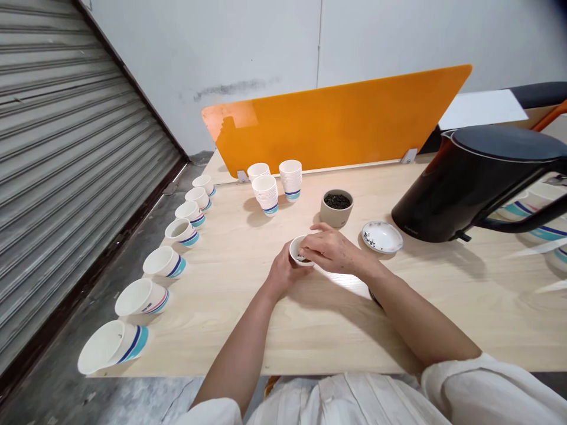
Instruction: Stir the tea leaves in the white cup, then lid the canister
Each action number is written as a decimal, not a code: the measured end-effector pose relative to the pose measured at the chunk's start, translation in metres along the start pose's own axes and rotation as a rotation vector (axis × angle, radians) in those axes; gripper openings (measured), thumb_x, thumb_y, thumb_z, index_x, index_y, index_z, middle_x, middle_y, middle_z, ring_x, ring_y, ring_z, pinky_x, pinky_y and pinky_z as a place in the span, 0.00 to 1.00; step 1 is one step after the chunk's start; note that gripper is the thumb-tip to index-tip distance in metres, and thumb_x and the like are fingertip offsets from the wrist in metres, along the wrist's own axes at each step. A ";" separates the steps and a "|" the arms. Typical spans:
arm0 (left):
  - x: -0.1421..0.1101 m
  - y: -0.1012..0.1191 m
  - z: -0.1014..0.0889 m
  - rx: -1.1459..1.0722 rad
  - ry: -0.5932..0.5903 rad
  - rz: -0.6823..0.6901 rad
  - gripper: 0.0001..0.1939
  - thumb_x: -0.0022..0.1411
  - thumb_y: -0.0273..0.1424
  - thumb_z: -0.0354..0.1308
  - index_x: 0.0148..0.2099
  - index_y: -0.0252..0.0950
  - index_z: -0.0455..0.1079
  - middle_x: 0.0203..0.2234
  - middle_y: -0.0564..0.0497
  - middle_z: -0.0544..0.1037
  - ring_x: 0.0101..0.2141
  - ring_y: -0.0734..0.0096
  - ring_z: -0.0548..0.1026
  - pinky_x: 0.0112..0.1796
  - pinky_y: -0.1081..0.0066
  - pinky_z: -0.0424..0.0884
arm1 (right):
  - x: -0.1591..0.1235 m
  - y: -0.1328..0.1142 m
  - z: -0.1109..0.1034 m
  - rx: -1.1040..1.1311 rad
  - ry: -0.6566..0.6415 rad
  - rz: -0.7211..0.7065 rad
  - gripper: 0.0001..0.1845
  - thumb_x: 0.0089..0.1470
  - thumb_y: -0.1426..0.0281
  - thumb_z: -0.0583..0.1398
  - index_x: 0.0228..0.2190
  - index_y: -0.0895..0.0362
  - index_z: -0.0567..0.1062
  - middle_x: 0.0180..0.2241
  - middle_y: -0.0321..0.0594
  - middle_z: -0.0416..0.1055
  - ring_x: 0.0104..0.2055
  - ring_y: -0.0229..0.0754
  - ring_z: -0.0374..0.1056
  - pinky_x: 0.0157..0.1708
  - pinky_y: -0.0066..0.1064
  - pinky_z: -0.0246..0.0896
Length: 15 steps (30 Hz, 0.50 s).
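Note:
Near the middle of the table, my left hand [286, 270] wraps round the side of a white paper cup [294, 248]. My right hand [328, 250] has its fingers pinched together over the cup's mouth, partly inside it. A small pale bit shows at those fingertips, but what they hold is unclear. Something dark lies in the cup, mostly covered by the fingers. Just beyond my hands stands a grey-beige pot [335, 216] filled with dark dried leaves, like loose tea. A small white dish [383, 237] with dark specks or markings lies right of my right hand.
Several paper cups [162, 261] line the table's left edge; one holds liquid. Stacked cups [266, 192] stand before an orange divider [336, 127]. A large black kettle [460, 189] stands at right, with more cups [547, 203] behind it. My right forearm partly hides a dark object [374, 297].

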<state>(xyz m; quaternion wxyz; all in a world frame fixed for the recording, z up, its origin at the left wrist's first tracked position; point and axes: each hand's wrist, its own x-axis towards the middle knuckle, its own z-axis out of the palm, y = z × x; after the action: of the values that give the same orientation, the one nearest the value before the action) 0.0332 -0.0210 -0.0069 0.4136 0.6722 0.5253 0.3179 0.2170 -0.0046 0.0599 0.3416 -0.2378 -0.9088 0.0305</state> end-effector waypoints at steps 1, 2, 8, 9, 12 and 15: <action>0.000 0.000 0.000 0.001 -0.002 0.001 0.39 0.47 0.33 0.70 0.60 0.37 0.61 0.51 0.49 0.73 0.49 0.63 0.71 0.48 0.68 0.67 | 0.000 0.000 0.001 0.012 0.013 -0.007 0.13 0.65 0.73 0.51 0.29 0.57 0.70 0.26 0.32 0.75 0.23 0.33 0.63 0.52 0.38 0.55; 0.000 0.000 0.000 0.001 -0.001 0.003 0.38 0.47 0.33 0.70 0.60 0.37 0.61 0.50 0.50 0.73 0.49 0.63 0.71 0.48 0.68 0.67 | 0.000 0.000 0.001 0.014 0.030 -0.008 0.12 0.65 0.73 0.51 0.29 0.57 0.70 0.26 0.32 0.75 0.23 0.34 0.64 0.51 0.37 0.56; 0.000 0.001 0.001 -0.040 0.011 -0.004 0.36 0.47 0.35 0.70 0.57 0.37 0.63 0.47 0.51 0.75 0.45 0.64 0.72 0.46 0.67 0.67 | 0.001 0.004 0.000 -0.048 0.074 0.064 0.11 0.65 0.72 0.52 0.31 0.58 0.70 0.28 0.36 0.76 0.27 0.35 0.67 0.50 0.38 0.55; 0.000 0.000 0.001 -0.041 0.012 0.002 0.36 0.47 0.35 0.70 0.57 0.37 0.63 0.46 0.50 0.75 0.45 0.64 0.72 0.46 0.67 0.67 | 0.001 0.004 0.000 -0.047 0.063 0.069 0.11 0.65 0.72 0.52 0.30 0.58 0.70 0.27 0.36 0.76 0.27 0.36 0.67 0.50 0.38 0.55; 0.001 -0.001 0.001 -0.013 0.016 0.016 0.36 0.47 0.34 0.70 0.58 0.37 0.63 0.47 0.50 0.74 0.46 0.64 0.72 0.47 0.68 0.67 | 0.001 0.003 0.000 -0.001 0.020 0.055 0.13 0.65 0.71 0.50 0.30 0.57 0.70 0.28 0.35 0.76 0.26 0.35 0.66 0.49 0.38 0.56; 0.000 -0.003 0.000 -0.007 0.009 0.006 0.39 0.46 0.35 0.70 0.60 0.38 0.61 0.48 0.51 0.74 0.47 0.64 0.71 0.47 0.68 0.67 | 0.001 0.001 -0.003 0.024 -0.036 0.073 0.15 0.66 0.71 0.49 0.29 0.57 0.70 0.27 0.34 0.76 0.25 0.34 0.64 0.51 0.37 0.56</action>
<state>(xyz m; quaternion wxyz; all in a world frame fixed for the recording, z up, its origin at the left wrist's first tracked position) 0.0325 -0.0205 -0.0093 0.4126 0.6708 0.5242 0.3239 0.2191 -0.0036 0.0628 0.3268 -0.2661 -0.9050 0.0580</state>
